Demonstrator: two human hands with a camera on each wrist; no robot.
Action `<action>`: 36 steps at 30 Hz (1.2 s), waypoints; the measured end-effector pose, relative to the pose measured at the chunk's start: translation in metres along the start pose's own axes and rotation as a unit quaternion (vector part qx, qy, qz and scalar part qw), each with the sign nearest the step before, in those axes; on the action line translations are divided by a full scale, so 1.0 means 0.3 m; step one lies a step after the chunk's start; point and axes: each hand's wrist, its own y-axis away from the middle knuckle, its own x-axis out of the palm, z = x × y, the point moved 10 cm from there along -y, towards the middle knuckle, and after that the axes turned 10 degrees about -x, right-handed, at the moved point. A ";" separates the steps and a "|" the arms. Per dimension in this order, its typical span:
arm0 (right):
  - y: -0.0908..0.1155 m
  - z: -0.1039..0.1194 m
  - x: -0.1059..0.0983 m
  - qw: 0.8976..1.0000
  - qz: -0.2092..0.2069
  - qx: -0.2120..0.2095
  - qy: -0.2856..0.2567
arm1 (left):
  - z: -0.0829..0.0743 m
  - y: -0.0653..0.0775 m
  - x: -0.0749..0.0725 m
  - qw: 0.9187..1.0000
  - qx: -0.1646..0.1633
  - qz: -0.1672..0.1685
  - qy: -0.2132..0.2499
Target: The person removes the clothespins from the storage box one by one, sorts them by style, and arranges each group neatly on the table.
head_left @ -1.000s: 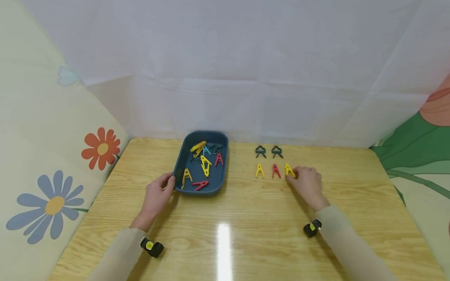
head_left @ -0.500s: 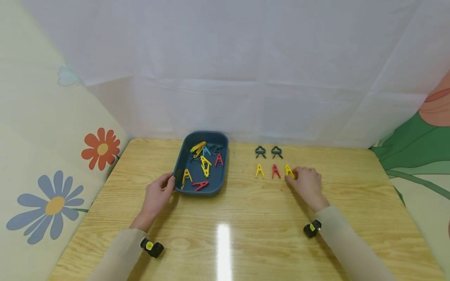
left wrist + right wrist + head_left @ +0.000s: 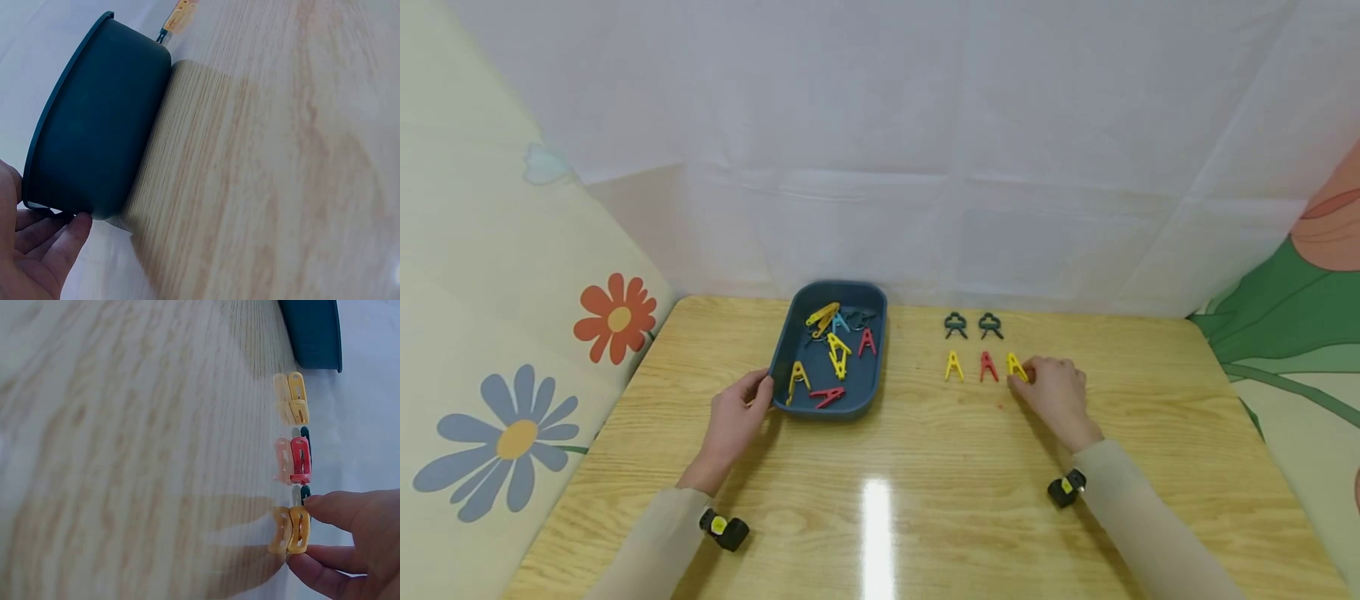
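Observation:
My left hand [image 3: 741,417] grips the near left corner of a dark blue plastic tray [image 3: 882,367], its fingers on the wall in the left wrist view. Yellow, red, blue and dark clips lie in the tray. At the right, my right hand [image 3: 1057,396] pinches a yellow clothespin [image 3: 1014,364] at the end of a row. Beside it in this row lie a red clothespin [image 3: 988,366] and another yellow clothespin [image 3: 953,365]. In the right wrist view, thumb and fingers lie on either side of the held yellow clothespin [image 3: 300,530], low at the tabletop.
Two dark green clips [image 3: 956,325] lie side by side behind the clothespin row. A white cloth [image 3: 1000,167] hangs behind the wooden table [image 3: 955,483]. Flower-printed panels [image 3: 512,275] stand at both sides.
The yellow clothespin in my right hand has shifted very slightly left, towards the red one. My left hand and the tray have stayed in place.

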 end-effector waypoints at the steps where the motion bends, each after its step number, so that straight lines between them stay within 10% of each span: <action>1: 0.000 0.000 -0.001 1.000 -0.001 -0.001 0.000 | 0.000 0.000 0.000 1.000 0.000 0.000 0.001; 17: -0.021 0.071 -0.098 0.994 -0.074 -0.080 -0.026 | -0.007 0.000 -0.003 1.000 -0.001 -0.007 -0.006; 36: -0.116 0.398 -0.130 0.981 -0.042 -0.176 -0.073 | -0.007 0.003 -0.003 1.000 0.001 -0.003 -0.005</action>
